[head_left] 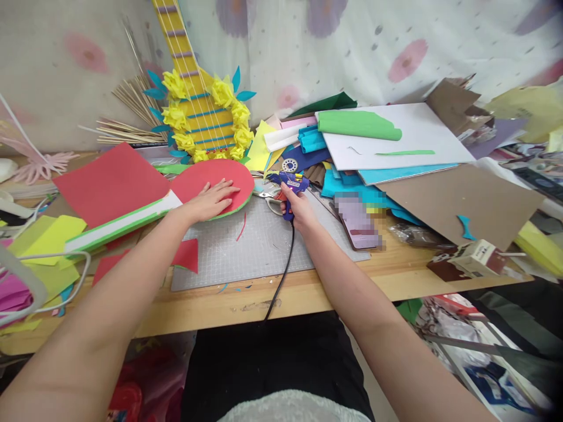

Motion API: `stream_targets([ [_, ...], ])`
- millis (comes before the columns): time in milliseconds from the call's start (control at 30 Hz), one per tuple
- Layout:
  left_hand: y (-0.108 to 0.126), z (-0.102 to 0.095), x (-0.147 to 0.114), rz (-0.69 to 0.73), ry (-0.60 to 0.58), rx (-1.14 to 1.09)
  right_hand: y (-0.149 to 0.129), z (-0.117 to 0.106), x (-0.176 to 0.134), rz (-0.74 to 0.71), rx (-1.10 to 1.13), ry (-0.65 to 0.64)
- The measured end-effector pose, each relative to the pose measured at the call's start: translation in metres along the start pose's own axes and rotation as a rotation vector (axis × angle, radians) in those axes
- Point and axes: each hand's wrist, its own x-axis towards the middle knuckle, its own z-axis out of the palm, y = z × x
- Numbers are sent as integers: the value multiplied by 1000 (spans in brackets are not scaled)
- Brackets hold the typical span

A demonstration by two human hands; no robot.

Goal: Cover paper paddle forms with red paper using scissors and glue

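My left hand lies flat with its fingers spread on a red paper disc that has a green edge. A white strip with green borders extends from the disc toward the lower left, like a neck. My right hand is wrapped around the handle of a blue hot glue gun, its nozzle pointing left. A black cord runs from the gun down over the table edge. Scissors lie just beside the gun, partly hidden by it. Under these is a grey cutting mat.
A yellow paper guitar with flowers leans at the back. Red paper lies left, and a phone right of the mat. White board, brown cardboard and a drink carton crowd the right side.
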Motion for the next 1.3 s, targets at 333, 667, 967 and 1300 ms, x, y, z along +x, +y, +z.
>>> stream_targets([
  [333,7,34,-3,23,197,128,4,0,1,4,-31,41],
  [667,18,30,-7,-31,214,97,3,0,0,-1,-12,17],
  [967,25,27,-3,-59,253,-63,-2,-1,-1,-3,-31,-4],
  [1300,17,17,-10,-47,287,-295,-13,-15,-11,-127,-199,-155],
])
